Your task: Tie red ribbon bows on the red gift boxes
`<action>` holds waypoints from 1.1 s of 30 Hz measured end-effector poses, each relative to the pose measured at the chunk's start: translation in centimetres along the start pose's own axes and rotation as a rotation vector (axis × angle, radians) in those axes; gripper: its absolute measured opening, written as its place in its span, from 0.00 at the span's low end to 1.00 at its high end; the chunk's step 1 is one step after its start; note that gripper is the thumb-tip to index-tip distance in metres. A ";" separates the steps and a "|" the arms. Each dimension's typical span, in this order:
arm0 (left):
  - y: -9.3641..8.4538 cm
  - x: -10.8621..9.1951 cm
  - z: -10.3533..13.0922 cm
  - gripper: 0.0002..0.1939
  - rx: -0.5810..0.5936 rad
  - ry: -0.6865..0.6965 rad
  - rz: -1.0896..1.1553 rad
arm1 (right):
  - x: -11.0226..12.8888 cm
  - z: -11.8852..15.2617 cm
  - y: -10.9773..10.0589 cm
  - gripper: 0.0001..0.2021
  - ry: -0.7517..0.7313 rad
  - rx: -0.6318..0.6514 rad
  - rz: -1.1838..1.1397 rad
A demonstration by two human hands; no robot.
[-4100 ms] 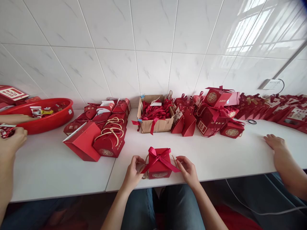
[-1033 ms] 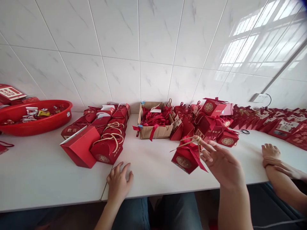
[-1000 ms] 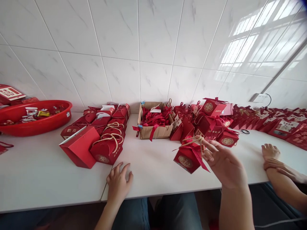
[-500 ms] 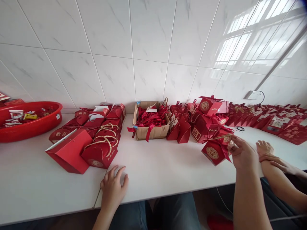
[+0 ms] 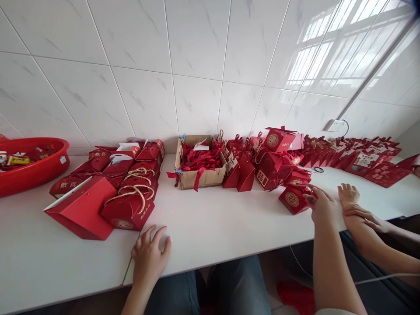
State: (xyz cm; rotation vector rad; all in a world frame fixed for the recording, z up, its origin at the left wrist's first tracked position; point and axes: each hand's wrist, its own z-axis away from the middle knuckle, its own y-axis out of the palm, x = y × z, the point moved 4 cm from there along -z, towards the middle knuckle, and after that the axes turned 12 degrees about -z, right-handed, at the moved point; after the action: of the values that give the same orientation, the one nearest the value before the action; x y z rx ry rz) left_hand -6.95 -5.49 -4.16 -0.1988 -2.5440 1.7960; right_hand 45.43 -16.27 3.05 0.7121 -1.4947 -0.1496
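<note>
My left hand (image 5: 150, 251) lies near the table's front edge with its fingers spread, holding nothing. Just beyond it sit red gift boxes: one with a gold rope handle (image 5: 129, 212) and a plain red one (image 5: 83, 209) tipped on its side. At the right, the fingers of my right hand (image 5: 321, 204) are closed at the top of a small red gift box (image 5: 292, 200) with a round gold emblem. That box appears to rest on the table, in front of a stack of ribboned red boxes (image 5: 274, 170). My fingertips partly hide its top.
A cardboard box (image 5: 205, 178) of red ribbons stands against the wall. On the far left is a red basin (image 5: 36, 166) with wrapped sweets. Rows of red bags (image 5: 354, 153) fill the back right. Another person's hands (image 5: 357, 208) rest at the right of the table.
My right hand has brought the small gift box from a tilted, hanging position down and back against the stack, where it sits more upright. My left hand stays spread. The view has shifted slightly.
</note>
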 end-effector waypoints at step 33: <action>-3.1 6.6 -2.0 0.37 -0.435 -0.578 0.561 | -12.0 19.4 1.1 0.24 -0.520 0.740 1.317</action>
State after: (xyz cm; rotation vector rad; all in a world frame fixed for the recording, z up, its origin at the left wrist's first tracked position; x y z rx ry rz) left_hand -13.60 -3.85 -0.96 -0.5096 -3.5782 1.5609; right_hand 25.55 -15.85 -8.26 0.0997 -2.2594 1.3569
